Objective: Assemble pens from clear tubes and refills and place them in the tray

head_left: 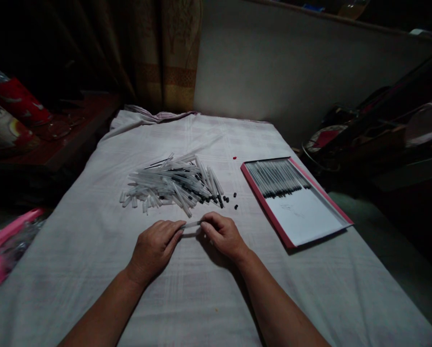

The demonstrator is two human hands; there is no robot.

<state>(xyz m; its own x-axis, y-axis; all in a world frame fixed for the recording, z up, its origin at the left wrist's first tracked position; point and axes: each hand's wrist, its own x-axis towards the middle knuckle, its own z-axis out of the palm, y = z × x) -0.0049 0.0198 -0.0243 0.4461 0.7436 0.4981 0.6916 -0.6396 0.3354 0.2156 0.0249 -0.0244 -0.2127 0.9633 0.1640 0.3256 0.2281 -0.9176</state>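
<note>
A clear pen (192,224) lies level between my two hands, just in front of the pile. My left hand (157,245) pinches its left end, and my right hand (223,234) pinches the right end; the fingers cover both tips. Beyond my hands spreads a loose pile of pen parts (168,180), with clear tubes, thin dark refills and black pieces mixed together. Several small black plugs (235,195) sit at the pile's right side. To the right, an open red-edged box (302,224) holds a row of clear pens with black ends (275,176) in its far half.
A white checked cloth (165,299) covers the table. One tiny red piece (234,157) lies near the box. On the left stand a dark red side table (82,125) with containers and a pink object (9,236). A curtain (179,58) and pale wall (259,62) are behind.
</note>
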